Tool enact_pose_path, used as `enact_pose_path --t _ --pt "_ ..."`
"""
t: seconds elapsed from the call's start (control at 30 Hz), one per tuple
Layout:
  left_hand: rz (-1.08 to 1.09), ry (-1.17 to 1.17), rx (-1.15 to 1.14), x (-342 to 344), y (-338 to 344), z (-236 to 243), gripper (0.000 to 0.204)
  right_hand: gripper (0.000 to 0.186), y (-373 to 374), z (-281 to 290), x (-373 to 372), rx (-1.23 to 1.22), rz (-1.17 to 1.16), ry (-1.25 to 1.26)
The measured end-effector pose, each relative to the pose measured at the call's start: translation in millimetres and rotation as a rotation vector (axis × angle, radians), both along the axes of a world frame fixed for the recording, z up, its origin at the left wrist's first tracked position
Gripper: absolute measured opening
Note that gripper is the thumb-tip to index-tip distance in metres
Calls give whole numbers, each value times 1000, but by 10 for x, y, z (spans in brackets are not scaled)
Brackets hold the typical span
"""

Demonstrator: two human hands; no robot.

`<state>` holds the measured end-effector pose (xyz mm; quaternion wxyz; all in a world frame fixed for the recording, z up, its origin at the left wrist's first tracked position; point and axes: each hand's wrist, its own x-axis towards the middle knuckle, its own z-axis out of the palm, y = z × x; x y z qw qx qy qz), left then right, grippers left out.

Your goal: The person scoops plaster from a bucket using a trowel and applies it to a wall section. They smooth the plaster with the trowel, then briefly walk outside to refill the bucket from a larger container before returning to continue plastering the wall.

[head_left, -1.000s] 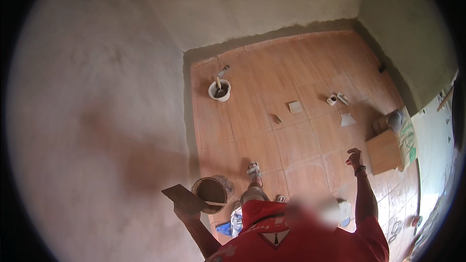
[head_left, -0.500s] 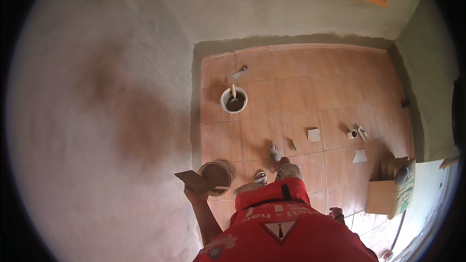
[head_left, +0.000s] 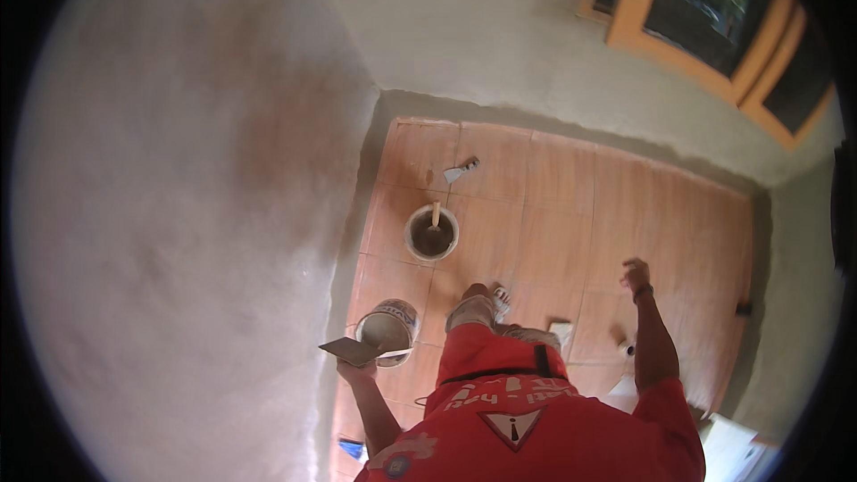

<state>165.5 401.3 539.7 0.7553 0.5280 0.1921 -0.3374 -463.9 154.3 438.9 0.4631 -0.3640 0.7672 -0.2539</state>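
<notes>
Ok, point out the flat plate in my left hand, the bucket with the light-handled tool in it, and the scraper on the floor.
Flat plate [head_left: 350, 352], head view: middle of its face.
Bucket [head_left: 409, 235], head view: left rim.
Scraper [head_left: 456, 174], head view: its blade.

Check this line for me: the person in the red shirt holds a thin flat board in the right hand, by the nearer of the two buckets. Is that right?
Not quite: the hand is wrong. The head view shows the thin flat board in the left hand. The red shirt and the nearer bucket are as you say.
</notes>
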Motion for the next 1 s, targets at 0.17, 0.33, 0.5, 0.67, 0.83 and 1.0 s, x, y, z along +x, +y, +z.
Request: enact_pose_path --t 0.17,0.33,0.5,0.67,0.83,1.0 --pt "-64 -44 -256 105 -149 -994 29 24 -2065 913 974 -182 384 119" --pt "-398 -833 570 -396 -347 -1337 19 26 -3158 560 1533 -259 768 57" --pt "310 -91 -107 -686 -912 -909 20 30 -3415 -217 1294 -40 948 212" --pt "432 -61 -110 -921 -1170 -915 33 33 -3734 66 1532 434 664 266" --pt "258 -329 242 -1214 -1693 -712 35 34 -4286 150 1947 411 824 269" --pt "339 -281 261 -1376 -2189 -559 31 34 -4880 80 2822 358 1005 159"
